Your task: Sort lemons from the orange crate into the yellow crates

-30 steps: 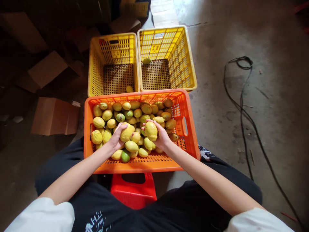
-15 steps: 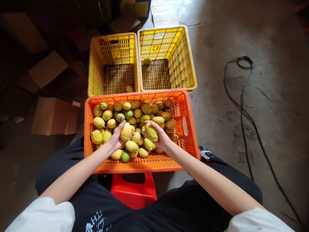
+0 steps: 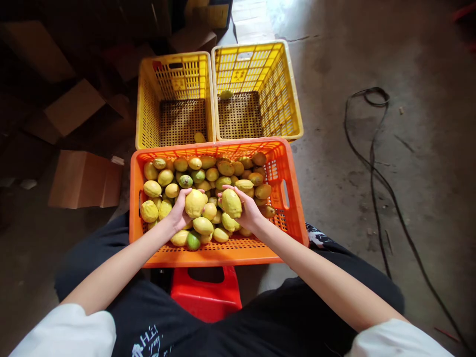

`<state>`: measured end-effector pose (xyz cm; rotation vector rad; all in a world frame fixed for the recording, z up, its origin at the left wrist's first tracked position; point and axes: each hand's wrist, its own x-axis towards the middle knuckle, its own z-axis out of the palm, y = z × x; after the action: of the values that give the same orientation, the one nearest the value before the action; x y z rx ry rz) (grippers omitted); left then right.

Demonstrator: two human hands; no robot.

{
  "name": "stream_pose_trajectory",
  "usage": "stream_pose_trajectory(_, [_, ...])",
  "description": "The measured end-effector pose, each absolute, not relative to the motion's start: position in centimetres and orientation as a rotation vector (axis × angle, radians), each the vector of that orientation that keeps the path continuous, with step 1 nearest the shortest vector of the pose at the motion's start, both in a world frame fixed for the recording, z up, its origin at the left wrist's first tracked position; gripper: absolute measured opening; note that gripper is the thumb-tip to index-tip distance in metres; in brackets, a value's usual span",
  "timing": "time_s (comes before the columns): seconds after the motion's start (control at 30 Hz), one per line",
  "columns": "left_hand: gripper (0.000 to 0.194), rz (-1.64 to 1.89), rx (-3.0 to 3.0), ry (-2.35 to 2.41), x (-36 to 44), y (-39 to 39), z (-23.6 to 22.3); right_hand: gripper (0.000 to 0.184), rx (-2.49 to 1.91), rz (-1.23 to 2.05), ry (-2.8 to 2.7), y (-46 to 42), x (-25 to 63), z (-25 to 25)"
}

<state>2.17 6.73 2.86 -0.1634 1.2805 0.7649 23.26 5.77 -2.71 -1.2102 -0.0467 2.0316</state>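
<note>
My left hand (image 3: 180, 210) is closed around a yellow lemon (image 3: 194, 204), held just over the pile. A second lemon (image 3: 231, 203), yellow with a slight green tint, is gripped by my right hand (image 3: 248, 210) a short way to the right. Beneath both hands lies an orange crate (image 3: 223, 257) with many lemons in it, mostly yellow and some greenish. Among them, a greener lemon (image 3: 193, 240) rests near the crate's front side. My fingers are partly hidden behind the fruit they hold.
Beyond the orange crate stand two yellow crates, a left one (image 3: 148, 104) and a right one (image 3: 278, 84), each with one lemon visible inside. A red stool (image 3: 206, 297) is between my legs. Cardboard boxes (image 3: 84, 178) lie left; a black cable (image 3: 373, 158) runs along the floor at right.
The lemon in my right hand has turned and now shows a brighter yellow side. My left hand's lemon has also rotated slightly. Both hands stay in nearly the same place.
</note>
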Motion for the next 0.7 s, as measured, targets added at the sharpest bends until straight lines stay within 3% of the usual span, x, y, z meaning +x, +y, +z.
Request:
stream_pose_trajectory(0.1, [0.035, 0.762, -0.193, 1.273, 2.4, 6.89, 3.21, 0.018, -1.225, 2.024, -0.011, 5.8, 23.14, -2.5])
stream_pose_trajectory(0.33, [0.037, 0.776, -0.206, 1.306, 2.42, 7.02, 3.23, 0.038, -1.238, 2.001, 0.01, 5.79, 23.17, -1.72])
stream_pose_trajectory(0.6, [0.011, 0.792, -0.15, 1.328, 2.38, 6.58, 2.86, 0.038, -1.263, 1.983, -0.016, 5.71, 23.07, -2.21])
stream_pose_trajectory(0.7, [0.014, 0.784, -0.129, 1.31, 2.33, 6.35, 2.65, 0.038, -1.27, 1.955, -0.041, 5.68, 23.04, -2.38])
